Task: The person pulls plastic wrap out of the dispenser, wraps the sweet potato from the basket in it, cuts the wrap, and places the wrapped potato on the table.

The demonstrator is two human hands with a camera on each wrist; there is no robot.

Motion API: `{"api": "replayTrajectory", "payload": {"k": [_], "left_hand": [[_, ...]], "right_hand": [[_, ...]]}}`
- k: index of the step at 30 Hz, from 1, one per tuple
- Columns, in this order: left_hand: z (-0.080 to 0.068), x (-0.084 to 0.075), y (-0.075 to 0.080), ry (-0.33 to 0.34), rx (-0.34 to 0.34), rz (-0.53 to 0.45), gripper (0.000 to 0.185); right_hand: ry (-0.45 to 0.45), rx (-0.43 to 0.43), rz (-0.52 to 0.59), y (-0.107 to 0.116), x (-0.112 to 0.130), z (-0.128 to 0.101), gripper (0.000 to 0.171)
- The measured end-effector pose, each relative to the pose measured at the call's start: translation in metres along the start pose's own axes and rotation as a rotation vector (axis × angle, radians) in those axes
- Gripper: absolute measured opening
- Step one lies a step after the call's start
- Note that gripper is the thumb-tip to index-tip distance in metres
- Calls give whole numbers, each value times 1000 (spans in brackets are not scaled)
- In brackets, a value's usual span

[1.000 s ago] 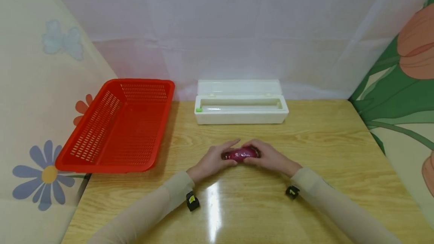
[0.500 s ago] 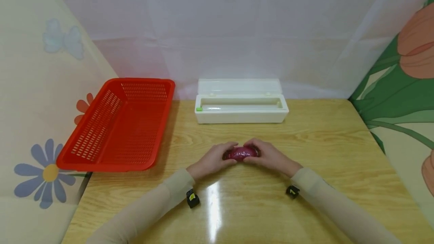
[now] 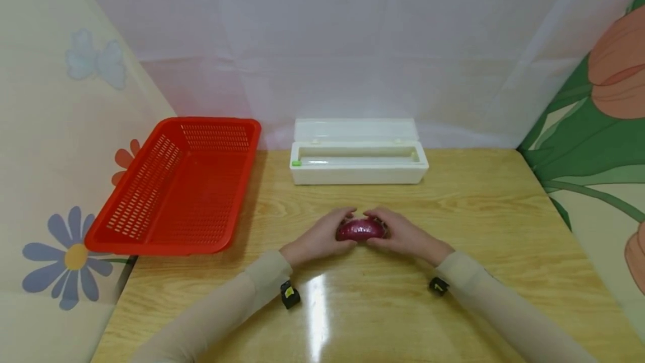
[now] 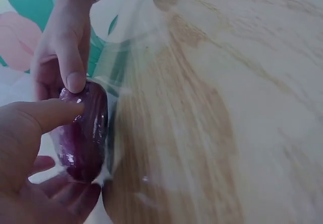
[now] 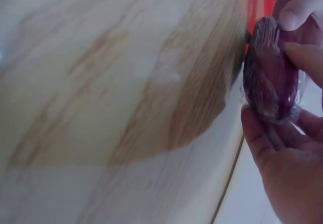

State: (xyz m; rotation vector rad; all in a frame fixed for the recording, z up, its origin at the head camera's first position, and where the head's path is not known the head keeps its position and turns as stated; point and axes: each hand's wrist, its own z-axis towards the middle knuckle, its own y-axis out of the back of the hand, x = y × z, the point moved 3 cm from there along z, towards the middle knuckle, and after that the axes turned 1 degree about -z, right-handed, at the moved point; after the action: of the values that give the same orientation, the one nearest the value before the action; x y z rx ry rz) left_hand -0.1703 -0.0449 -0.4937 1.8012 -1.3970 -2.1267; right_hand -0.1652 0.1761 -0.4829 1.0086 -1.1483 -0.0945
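Observation:
A purple oblong vegetable (image 3: 360, 229), tightly wrapped in clear cling film, lies between my two hands low over the table. My left hand (image 3: 322, 235) holds its left end, with the thumb on the near side and fingers curled round the far side. The right hand (image 3: 403, 234) grips the opposite end in the same way. Gloss and creases of film show on the vegetable (image 4: 83, 133) in the left wrist view. In the right wrist view, bunched film covers the vegetable's (image 5: 267, 77) surface. The hands hide parts of both ends.
Behind the hands stands a white cling film dispenser (image 3: 359, 176), lid raised, with a green slider (image 3: 297, 163) at its left. A red perforated basket (image 3: 237, 212) sits at the table's left. Curtains border the wooden table (image 3: 478, 200).
My left hand's fingers have closed from nearly straight to curled round the vegetable, and that hand has shifted slightly right. The vegetable has turned a little and moved slightly right.

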Motion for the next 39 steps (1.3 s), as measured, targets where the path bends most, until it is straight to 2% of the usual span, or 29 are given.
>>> {"api": "replayTrajectory", "payload": {"k": [2, 4, 8, 13, 19, 22, 24, 26, 29, 33, 39], "left_hand": [[0, 0, 2, 2, -27, -1, 85], [-2, 1, 5, 13, -65, -16, 85], [-9, 9, 13, 34, -143, -58, 67], [-22, 21, 21, 33, -199, -75, 50], [-37, 31, 31, 39, -255, -72, 41], [-43, 34, 34, 45, -272, -74, 39], [-46, 36, 35, 54, -280, -71, 38], [-48, 38, 36, 65, -286, -68, 38], [-52, 41, 38, 79, -297, -76, 38], [-58, 42, 43, 92, -313, -99, 36], [-66, 44, 48, 93, -315, -108, 35]], "right_hand": [[-27, -30, 3, 5, -4, -4, 58], [-64, -73, 9, 14, -11, -10, 56], [-180, -177, -10, 44, -39, -28, 57], [-362, -313, -30, 93, -88, -61, 60], [-612, -540, 17, 135, -140, -96, 72], [-702, -677, 12, 150, -159, -106, 74], [-745, -731, 9, 157, -167, -111, 74], [-771, -740, 17, 161, -173, -114, 75], [-784, -703, 35, 161, -176, -114, 78], [-766, -674, 49, 157, -177, -112, 82], [-729, -692, 46, 152, -178, -111, 84]]}}
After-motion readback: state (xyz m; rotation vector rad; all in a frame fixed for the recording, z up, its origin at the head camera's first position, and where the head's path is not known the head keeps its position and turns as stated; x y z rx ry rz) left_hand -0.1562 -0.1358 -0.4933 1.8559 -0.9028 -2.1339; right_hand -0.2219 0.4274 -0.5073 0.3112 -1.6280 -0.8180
